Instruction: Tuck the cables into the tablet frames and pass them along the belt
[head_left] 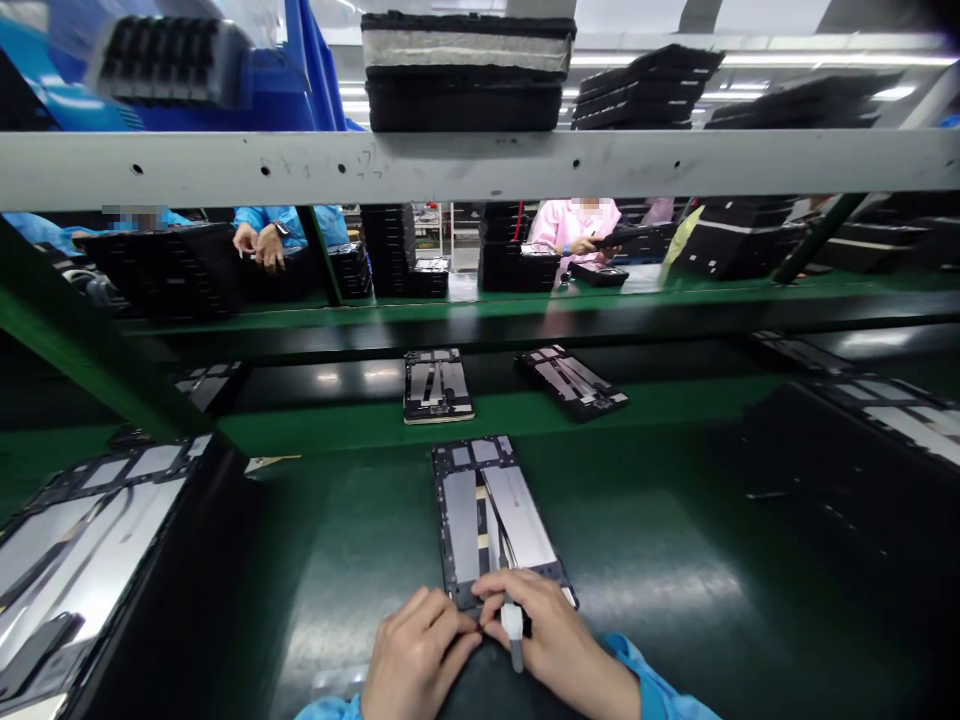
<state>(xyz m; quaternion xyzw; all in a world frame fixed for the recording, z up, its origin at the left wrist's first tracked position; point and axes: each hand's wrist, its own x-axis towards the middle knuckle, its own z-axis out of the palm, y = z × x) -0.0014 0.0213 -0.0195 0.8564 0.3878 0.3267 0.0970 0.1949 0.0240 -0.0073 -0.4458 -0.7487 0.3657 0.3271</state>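
Note:
An opened tablet [529, 515] lies on the green bench in front of me, its silver battery panels, dark frame and central strips exposed. My left hand [421, 645] is at its near edge, thumb and fingertips pressed together; whatever is between them is too small to make out. Right beside it, the fingers of my right hand [544, 625] curl at the same edge, nearly touching the left fingertips. Held in that hand is a slim metal tool, seemingly tweezers [513, 625], with a white wrap and a grey end towards me. The hands cover the tablet's lower edge.
Two opened tablets [439, 385] lie farther back by the dark belt. Stacks of tablets stand left [97, 540] and right [892, 420]. A white crossbeam [465, 165] carries black trays [469, 75] and a blue bin. Co-workers in blue and pink sleeves [551, 225] work beyond.

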